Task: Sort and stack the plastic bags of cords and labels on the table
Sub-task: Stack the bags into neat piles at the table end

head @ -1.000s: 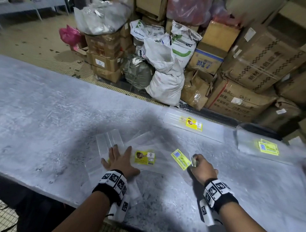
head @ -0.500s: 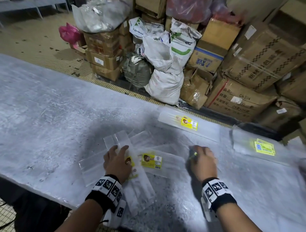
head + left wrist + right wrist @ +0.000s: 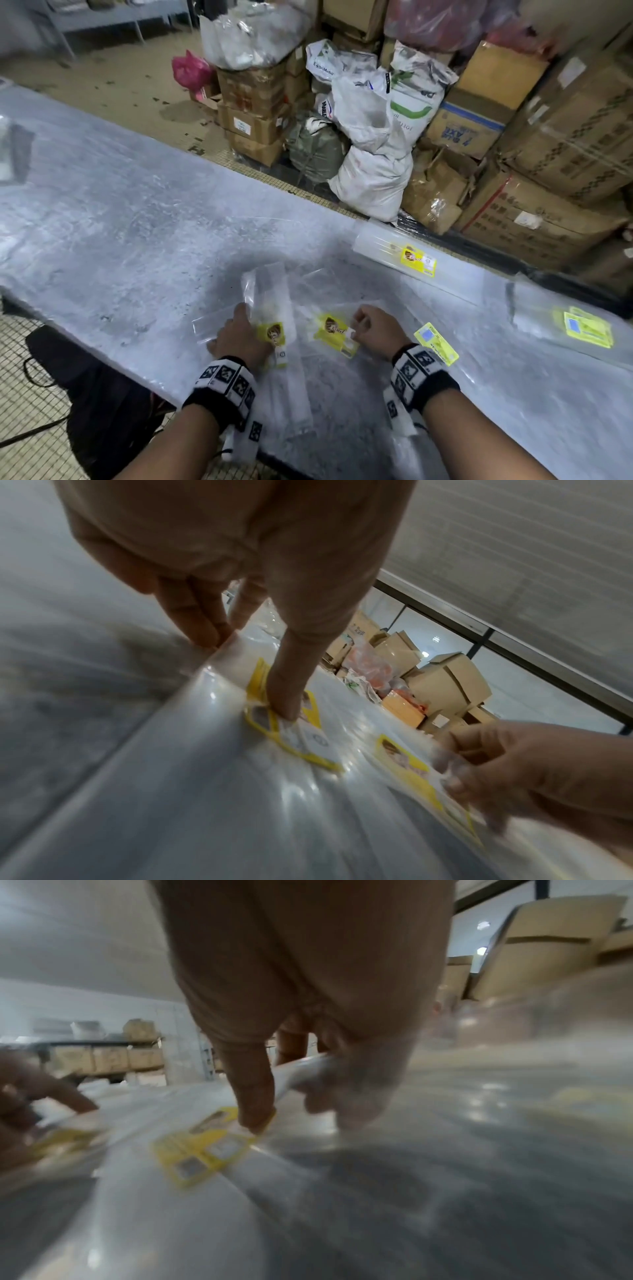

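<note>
Grey table (image 3: 120, 240): since a second ago your left hand (image 3: 239, 337) has pinched up one bag (image 3: 274, 308); your right hand (image 3: 375, 329) apparently pinches another bag (image 3: 337, 330), so stacking proceeds.

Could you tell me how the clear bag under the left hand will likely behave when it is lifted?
The clear bag looks thin and glossy, so probably floppy and slippery. The left hand pinches it; the far end already curls up. Likely light.

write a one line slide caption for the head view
Left hand and right hand each hold a yellow-labelled clear bag on the grey table.
</note>
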`<state>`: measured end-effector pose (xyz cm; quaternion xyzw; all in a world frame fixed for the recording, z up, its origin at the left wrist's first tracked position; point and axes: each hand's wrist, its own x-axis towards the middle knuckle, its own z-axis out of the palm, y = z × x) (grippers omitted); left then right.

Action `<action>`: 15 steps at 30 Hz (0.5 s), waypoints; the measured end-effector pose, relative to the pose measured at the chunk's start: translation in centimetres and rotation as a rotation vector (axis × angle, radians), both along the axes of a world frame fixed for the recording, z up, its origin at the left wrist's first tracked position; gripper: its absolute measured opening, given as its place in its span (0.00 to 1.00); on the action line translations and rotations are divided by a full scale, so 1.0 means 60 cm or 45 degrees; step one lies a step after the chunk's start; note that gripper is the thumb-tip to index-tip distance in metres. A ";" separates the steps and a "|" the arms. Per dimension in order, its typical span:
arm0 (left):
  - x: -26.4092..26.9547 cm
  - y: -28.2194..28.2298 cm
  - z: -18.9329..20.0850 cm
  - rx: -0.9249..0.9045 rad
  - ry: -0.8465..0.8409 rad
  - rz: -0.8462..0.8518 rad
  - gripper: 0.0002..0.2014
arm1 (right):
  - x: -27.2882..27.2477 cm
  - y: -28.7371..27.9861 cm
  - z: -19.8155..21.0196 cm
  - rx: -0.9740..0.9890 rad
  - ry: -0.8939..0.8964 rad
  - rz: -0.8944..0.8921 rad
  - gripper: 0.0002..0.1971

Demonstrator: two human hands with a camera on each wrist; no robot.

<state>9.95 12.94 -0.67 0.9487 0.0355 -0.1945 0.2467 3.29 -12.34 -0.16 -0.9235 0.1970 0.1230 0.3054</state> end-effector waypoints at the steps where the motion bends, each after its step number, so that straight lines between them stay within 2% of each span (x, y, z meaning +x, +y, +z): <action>1: 0.001 0.002 0.000 -0.084 -0.027 0.025 0.37 | -0.003 -0.007 0.000 0.072 -0.016 -0.019 0.13; 5: -0.005 0.009 -0.007 -0.672 -0.195 0.132 0.15 | -0.015 -0.015 0.012 0.547 -0.200 -0.137 0.14; 7: -0.016 -0.001 -0.002 -0.978 -0.155 0.170 0.14 | -0.016 -0.001 0.018 0.724 -0.259 -0.207 0.18; 10: -0.030 -0.026 0.015 -1.402 0.078 0.293 0.12 | -0.011 0.033 0.015 0.989 -0.260 -0.302 0.19; 12: -0.031 -0.040 0.008 -1.455 0.093 0.313 0.09 | -0.009 0.057 0.007 1.138 -0.222 -0.373 0.17; 14: -0.025 -0.054 -0.011 -1.266 -0.063 0.244 0.11 | -0.013 0.079 0.006 1.275 -0.236 -0.431 0.09; 15: -0.026 -0.061 -0.018 -1.135 -0.131 0.180 0.13 | -0.017 0.090 0.008 1.250 -0.271 -0.427 0.10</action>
